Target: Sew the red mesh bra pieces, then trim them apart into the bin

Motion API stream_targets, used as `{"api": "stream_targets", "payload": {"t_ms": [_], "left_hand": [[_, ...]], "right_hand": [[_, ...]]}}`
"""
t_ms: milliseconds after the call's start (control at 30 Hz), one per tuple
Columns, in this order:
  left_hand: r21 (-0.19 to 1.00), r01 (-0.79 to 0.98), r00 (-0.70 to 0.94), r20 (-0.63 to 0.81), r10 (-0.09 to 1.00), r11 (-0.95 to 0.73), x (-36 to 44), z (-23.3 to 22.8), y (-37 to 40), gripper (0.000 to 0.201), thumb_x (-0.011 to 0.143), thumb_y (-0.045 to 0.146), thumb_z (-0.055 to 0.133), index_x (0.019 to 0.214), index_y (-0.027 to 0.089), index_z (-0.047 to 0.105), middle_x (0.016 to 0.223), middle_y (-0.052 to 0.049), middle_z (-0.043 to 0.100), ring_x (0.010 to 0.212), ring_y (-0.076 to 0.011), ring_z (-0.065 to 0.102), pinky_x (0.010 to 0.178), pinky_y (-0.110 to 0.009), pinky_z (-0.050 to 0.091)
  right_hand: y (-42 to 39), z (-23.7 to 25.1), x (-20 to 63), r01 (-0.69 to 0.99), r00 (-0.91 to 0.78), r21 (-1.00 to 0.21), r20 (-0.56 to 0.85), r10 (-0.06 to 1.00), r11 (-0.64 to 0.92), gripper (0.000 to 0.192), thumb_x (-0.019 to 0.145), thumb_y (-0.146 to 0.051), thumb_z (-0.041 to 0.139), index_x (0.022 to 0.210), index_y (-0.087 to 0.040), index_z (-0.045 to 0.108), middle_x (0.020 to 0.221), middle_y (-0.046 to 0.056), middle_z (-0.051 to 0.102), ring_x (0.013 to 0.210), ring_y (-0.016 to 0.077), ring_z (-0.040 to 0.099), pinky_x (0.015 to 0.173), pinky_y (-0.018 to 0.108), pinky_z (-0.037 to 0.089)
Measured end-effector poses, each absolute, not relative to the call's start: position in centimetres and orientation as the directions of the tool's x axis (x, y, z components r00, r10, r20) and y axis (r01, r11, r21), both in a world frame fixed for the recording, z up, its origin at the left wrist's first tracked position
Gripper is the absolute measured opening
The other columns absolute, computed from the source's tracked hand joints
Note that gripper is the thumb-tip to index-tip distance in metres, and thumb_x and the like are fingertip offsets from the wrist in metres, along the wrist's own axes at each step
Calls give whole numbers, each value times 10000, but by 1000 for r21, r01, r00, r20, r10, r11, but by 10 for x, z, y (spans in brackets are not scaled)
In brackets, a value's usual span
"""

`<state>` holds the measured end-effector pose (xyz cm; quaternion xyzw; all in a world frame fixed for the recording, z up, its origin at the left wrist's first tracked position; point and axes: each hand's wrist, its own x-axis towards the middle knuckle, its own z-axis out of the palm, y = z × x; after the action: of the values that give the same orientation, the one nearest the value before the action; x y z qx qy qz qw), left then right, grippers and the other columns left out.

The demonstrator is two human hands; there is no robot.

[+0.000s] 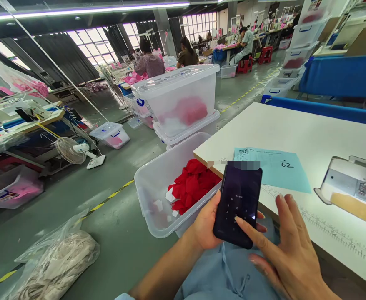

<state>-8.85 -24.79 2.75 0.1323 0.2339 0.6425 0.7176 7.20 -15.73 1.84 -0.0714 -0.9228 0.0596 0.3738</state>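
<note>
From the head camera, a person's left hand (pixel 205 227) cradles a dark smartphone (pixel 238 203) from beneath, fingers wrapped around its back and edges, while the right hand (pixel 287 250) hovers over the screen with fingers loosely spread, its index fingertip touching the lower part of the glass (a dim keypad shows there). The phone is held above the person's lap, just off the near-left corner of a white worktable (pixel 298 133). On the table near that corner lies a light-blue paper slip (pixel 279 171) marked "62". Beside the table's left edge stands an open clear plastic bin (pixel 158 183) holding red fabric pieces (pixel 192 183). Behind it, lidded bins (pixel 179 100) sit stacked on the green floor.
</note>
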Motion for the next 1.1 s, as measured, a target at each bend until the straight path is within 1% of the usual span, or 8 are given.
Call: {"api": "stream_targets", "payload": {"t_ms": [133, 267, 400, 600, 733, 867, 967, 1100], "left_hand": [[465, -880, 25, -163, 986, 99, -90, 29, -246, 716, 969, 637, 305, 1257, 72, 638, 1127, -191, 708, 1018, -305, 671, 979, -443, 426], [435, -895, 44, -120, 992, 92, -89, 32, -244, 698, 976, 629, 296, 1215, 86, 663, 1111, -186, 717, 992, -286, 677, 931, -423, 454], [456, -887, 27, -122, 992, 80, -90, 34, -244, 696, 982, 615, 290, 1209, 73, 662, 1112, -189, 716, 984, -288, 683, 934, -405, 442], [467, -879, 39, -120, 992, 92, -92, 35, -245, 718, 979, 623, 269, 1235, 68, 647, 1176, -199, 691, 985, -313, 687, 933, -421, 443], [465, -880, 46, -124, 991, 99, -91, 35, -245, 748, 967, 649, 272, 1210, 58, 663, 1194, -201, 681, 984, -313, 684, 949, -433, 440], [477, -874, 49, -107, 993, 95, -90, 33, -245, 756, 960, 656, 286, 1233, 55, 655, 1230, -212, 662, 1002, -322, 678, 992, -467, 415], [491, -865, 54, -116, 992, 105, -89, 32, -245, 757, 951, 665, 305, 1270, 63, 635, 1216, -208, 670, 1023, -336, 674, 1024, -491, 391], [521, -846, 63, -107, 992, 111, -87, 34, -245, 749, 944, 671, 315, 1289, 84, 626, 1191, -199, 684, 1032, -344, 676, 1023, -486, 395]], "right_hand": [[-152, 17, 77, 158, -718, -184, 653, 241, 970, 621, 982, -411, 448, 1553, -397, 205, 1655, 141, -50, 1462, 508, 73, 1020, 777, 295], [-151, 17, 75, 176, -718, -160, 654, 238, 971, 626, 988, -380, 439, 1560, -379, 187, 1652, 163, -18, 1464, 501, 79, 1007, 785, 300], [-153, 15, 77, 178, -714, -183, 652, 254, 967, 605, 989, -381, 438, 1549, -410, 212, 1657, 141, -14, 1452, 518, 119, 1010, 773, 316], [-152, 11, 77, 165, -725, -33, 674, 144, 986, 642, 975, -381, 488, 1560, -322, 230, 1619, 265, 93, 1436, 523, 173, 958, 747, 394], [-156, 14, 72, 147, -714, -43, 687, 136, 988, 619, 996, -358, 440, 1566, -320, 201, 1620, 267, 81, 1446, 510, 155, 945, 752, 394], [-160, 14, 68, 116, -730, -20, 676, 99, 993, 642, 985, -368, 474, 1565, -330, 202, 1627, 250, 70, 1455, 493, 146, 975, 763, 350], [-160, 15, 66, 132, -729, -40, 673, 124, 990, 633, 992, -382, 447, 1568, -330, 190, 1629, 246, 63, 1458, 490, 138, 980, 760, 349], [-158, 20, 63, 176, -718, -78, 672, 182, 981, 615, 1006, -414, 383, 1574, -322, 166, 1631, 243, 49, 1459, 499, 114, 968, 769, 355]]}}
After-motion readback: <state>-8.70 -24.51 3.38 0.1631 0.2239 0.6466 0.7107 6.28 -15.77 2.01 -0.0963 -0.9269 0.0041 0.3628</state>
